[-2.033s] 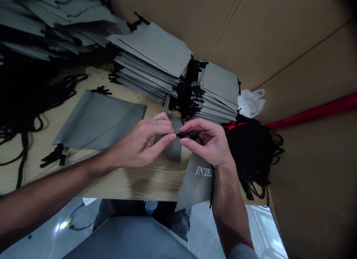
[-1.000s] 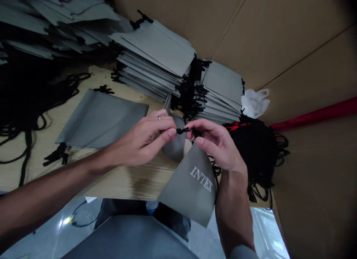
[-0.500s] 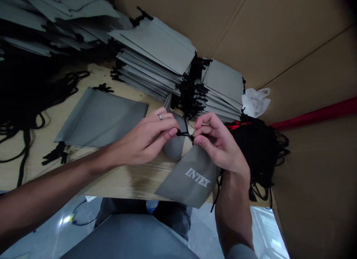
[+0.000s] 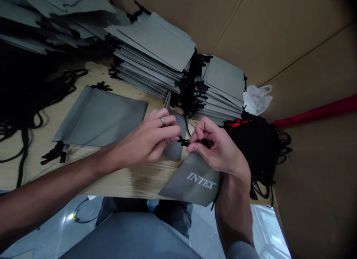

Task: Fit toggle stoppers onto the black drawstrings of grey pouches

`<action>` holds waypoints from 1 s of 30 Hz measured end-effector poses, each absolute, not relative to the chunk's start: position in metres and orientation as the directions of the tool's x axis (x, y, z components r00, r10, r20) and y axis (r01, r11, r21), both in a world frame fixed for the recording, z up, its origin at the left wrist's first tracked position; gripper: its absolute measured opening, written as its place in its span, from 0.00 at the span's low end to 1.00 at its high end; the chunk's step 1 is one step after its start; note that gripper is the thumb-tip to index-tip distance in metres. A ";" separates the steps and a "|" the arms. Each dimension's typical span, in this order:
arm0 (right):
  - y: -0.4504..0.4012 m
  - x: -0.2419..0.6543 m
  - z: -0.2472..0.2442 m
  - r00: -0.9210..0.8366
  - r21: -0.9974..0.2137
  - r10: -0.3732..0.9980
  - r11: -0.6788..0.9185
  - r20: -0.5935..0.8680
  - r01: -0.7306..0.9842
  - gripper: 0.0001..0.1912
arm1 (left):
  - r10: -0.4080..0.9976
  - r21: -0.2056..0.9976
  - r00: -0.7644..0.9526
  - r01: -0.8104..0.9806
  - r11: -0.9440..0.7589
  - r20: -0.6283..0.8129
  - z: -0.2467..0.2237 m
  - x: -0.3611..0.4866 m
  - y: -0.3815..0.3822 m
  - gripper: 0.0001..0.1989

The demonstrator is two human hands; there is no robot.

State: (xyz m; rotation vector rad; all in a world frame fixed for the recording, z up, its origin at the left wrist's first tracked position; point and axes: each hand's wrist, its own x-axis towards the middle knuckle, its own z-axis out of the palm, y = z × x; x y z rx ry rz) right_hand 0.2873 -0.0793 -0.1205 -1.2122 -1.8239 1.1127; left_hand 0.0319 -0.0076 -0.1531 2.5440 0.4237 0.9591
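Note:
A short black cord runs between my two hands. My left hand, with a ring on one finger, pinches one end of it. My right hand is closed on the cord at the other side. Below my right hand hangs a grey pouch with white INTEX lettering, its lower edge over the table's front edge. Another grey pouch is partly hidden behind my left fingertips. Left of my hands, flat grey pouches with knotted black cords lie on the wooden table.
Stacked grey pouches stand at the back, with a smaller stack beside them. Black cords are heaped at right, near a clear plastic bag. Further pouches and loose cords fill the left. Cardboard rises behind.
My hands have drawn closer together on the cord, and my right fingertips have shifted slightly left and down. The lettered pouch has turned a little and moved slightly right.

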 end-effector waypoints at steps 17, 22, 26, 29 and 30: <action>-0.082 0.283 -0.116 -0.354 -0.922 0.935 0.122 -0.017 0.368 0.19 | 0.334 0.313 0.713 0.167 -0.935 0.616 -0.169 0.033 -0.005 0.13; -0.082 0.283 -0.115 -0.357 -0.927 0.934 0.113 -0.024 0.357 0.19 | 0.308 0.269 0.706 0.170 -0.948 0.638 -0.170 0.034 -0.004 0.15; -0.081 0.284 -0.114 -0.357 -0.931 0.934 0.130 0.000 0.342 0.21 | 0.290 0.227 0.711 0.186 -0.956 0.640 -0.170 0.033 -0.004 0.16; -0.080 0.284 -0.114 -0.352 -0.938 0.936 0.119 -0.004 0.326 0.23 | 0.286 0.207 0.714 0.198 -0.958 0.639 -0.171 0.033 -0.004 0.15; -0.080 0.284 -0.115 -0.352 -0.942 0.936 0.114 -0.005 0.316 0.23 | 0.286 0.206 0.713 0.200 -0.958 0.640 -0.171 0.033 -0.004 0.15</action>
